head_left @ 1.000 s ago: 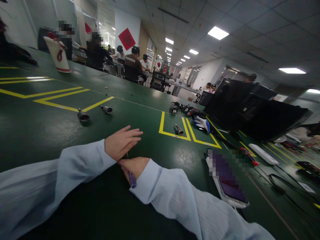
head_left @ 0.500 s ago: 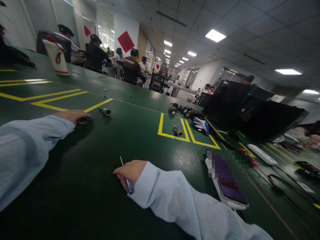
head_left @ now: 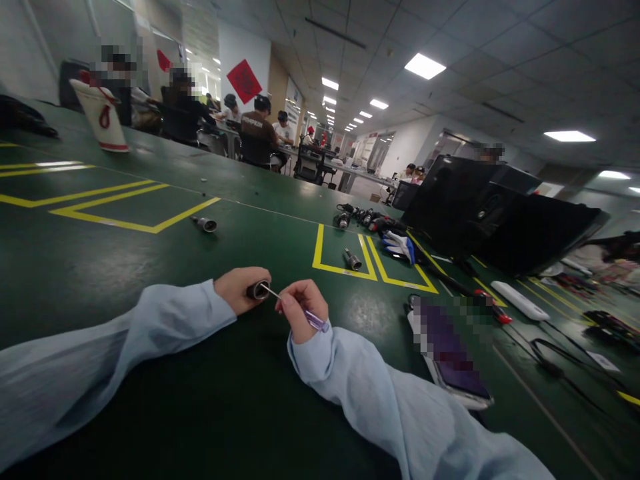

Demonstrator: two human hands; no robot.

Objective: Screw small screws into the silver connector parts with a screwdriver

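Near the middle of the head view, my left hand point(head_left: 240, 288) is closed around a round metal connector point(head_left: 259, 289), its dark hollow end facing right. My right hand point(head_left: 304, 312) grips a small screwdriver point(head_left: 316, 321) with a purple see-through handle and a thin shaft. The shaft points up and left, and its tip is at the connector's open end; I cannot tell how deep it reaches. Another metal connector point(head_left: 206, 225) lies on the table beyond my left hand. A third metal connector point(head_left: 353, 260) rests inside a yellow taped outline.
The green table point(head_left: 260, 413) carries yellow tape lines. A phone point(head_left: 453, 360) lies right of my right arm, with a white power strip point(head_left: 520, 301) and black cables beyond. Blue-white gloves point(head_left: 399, 247), black monitors point(head_left: 450, 200) and a white cup point(head_left: 103, 117) stand farther off. Several people sit behind.
My left hand has moved right and nearer with the connector. My right hand has risen and turned, bringing the screwdriver tip to the connector's open end.
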